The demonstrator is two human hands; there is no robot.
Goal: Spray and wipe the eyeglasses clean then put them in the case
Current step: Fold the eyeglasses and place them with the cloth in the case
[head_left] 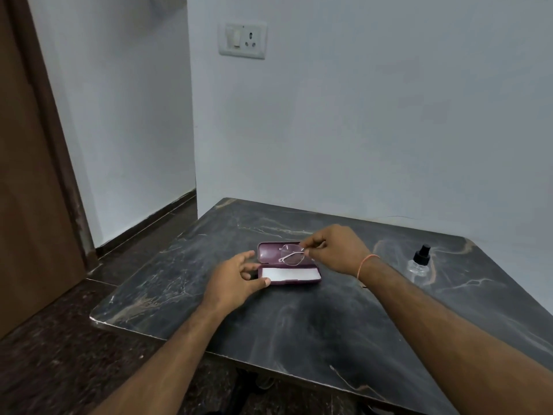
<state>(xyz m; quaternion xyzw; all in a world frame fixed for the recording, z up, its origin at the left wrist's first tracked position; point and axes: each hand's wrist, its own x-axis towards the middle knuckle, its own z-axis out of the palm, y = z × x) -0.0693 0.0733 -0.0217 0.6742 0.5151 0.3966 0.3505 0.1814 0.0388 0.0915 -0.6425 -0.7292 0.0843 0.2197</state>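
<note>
A maroon eyeglass case (pixel 269 253) lies open in the middle of the dark marble table (pixel 299 319). A white cloth (pixel 287 274) lies in its near half. My right hand (pixel 338 250) pinches the thin-framed eyeglasses (pixel 291 254) by the frame and holds them just above the case's far half. My left hand (pixel 236 278) is at the case's left end, thumb touching its front corner and fingers spread. A clear spray bottle (pixel 419 262) with a black nozzle stands to the right, apart from both hands.
The table stands against a pale wall with a socket plate (pixel 242 39). Its left and near edges drop to a dark floor (pixel 54 363). A brown door (pixel 27 175) is at the far left.
</note>
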